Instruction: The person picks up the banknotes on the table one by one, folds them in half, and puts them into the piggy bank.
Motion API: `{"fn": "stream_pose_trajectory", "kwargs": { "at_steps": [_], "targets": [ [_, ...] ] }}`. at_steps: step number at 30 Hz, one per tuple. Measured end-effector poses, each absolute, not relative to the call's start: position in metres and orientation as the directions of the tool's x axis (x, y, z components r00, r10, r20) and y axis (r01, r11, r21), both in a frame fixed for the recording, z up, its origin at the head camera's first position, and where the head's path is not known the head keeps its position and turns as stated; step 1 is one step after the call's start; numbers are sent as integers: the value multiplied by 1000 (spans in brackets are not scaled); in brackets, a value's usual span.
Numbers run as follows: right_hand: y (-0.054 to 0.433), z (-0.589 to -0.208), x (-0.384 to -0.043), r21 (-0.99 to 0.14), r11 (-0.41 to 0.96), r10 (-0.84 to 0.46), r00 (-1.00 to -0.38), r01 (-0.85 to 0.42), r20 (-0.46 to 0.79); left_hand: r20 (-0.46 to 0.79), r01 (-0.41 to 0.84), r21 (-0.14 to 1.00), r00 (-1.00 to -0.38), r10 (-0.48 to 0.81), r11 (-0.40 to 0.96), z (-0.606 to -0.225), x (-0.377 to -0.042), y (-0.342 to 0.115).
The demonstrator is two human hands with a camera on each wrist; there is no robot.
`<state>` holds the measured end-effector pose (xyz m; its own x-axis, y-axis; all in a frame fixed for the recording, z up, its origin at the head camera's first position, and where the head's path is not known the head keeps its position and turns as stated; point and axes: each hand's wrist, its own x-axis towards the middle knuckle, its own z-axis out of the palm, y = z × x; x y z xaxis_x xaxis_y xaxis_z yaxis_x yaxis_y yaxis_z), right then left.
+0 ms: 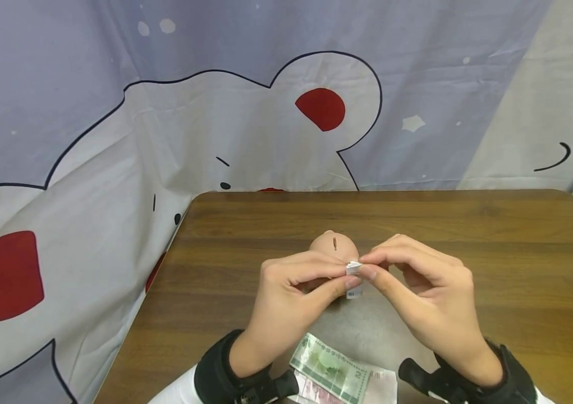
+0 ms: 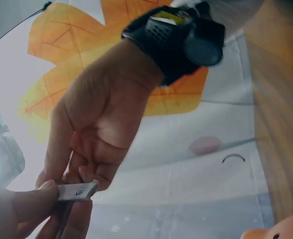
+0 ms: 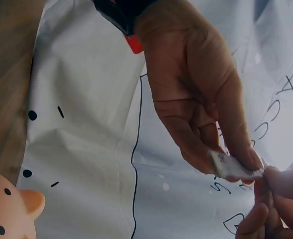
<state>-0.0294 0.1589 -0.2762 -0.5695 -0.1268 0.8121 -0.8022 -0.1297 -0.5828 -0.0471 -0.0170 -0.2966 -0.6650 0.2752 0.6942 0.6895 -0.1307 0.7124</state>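
Observation:
A small white paper note (image 1: 354,268), folded into a narrow strip with dark print, is held between both hands. My left hand (image 1: 286,289) pinches its left side between thumb and fingers. The thumb and forefinger of my right hand (image 1: 430,283) pinch the right side. In the left wrist view, a printed character shows on the folded note (image 2: 76,191). Just beyond the fingertips sits a pink piggy bank (image 1: 322,244) with a slot in its top, its front part hidden by the hands. Its ear and dark dots appear in the right wrist view (image 3: 7,209).
Near the front edge, between the wrists, a green banknote (image 1: 331,367) overlaps a pinkish one (image 1: 313,390) and pale paper (image 1: 384,384). They lie on a brown wooden table (image 1: 528,269). A printed curtain (image 1: 205,129) hangs behind and left of it.

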Motion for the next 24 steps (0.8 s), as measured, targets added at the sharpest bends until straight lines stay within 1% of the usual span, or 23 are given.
{"fn": "stream_pose_trajectory", "kwargs": {
  "at_steps": [3, 7, 13, 16, 21, 24],
  "targets": [
    [157, -277, -30, -551, -135, -125, -538, -823, 834, 717, 721, 685, -644, 267, -102, -293, -46, -18],
    [156, -277, -30, -522, -152, -102, -512, -839, 853, 721, 725, 681, -642, 262, -98, -289, -44, -19],
    [158, -275, -29, -572, -151, -127, -558, -806, 820, 713, 709, 694, -654, 251, -123, -291, -46, -20],
    [158, -278, -29, -584, -132, -130, -570, -801, 811, 706, 695, 704, -661, 255, -147, -293, -48, -20],
    [162, -282, -30, -647, -72, -147, -634, -759, 759, 679, 650, 733, -691, 246, -199, -295, -49, -21],
    [165, -284, -29, -684, -58, -187, -665, -727, 723, 681, 655, 732, -698, 220, -187, -295, -50, -22]
  ]
}}
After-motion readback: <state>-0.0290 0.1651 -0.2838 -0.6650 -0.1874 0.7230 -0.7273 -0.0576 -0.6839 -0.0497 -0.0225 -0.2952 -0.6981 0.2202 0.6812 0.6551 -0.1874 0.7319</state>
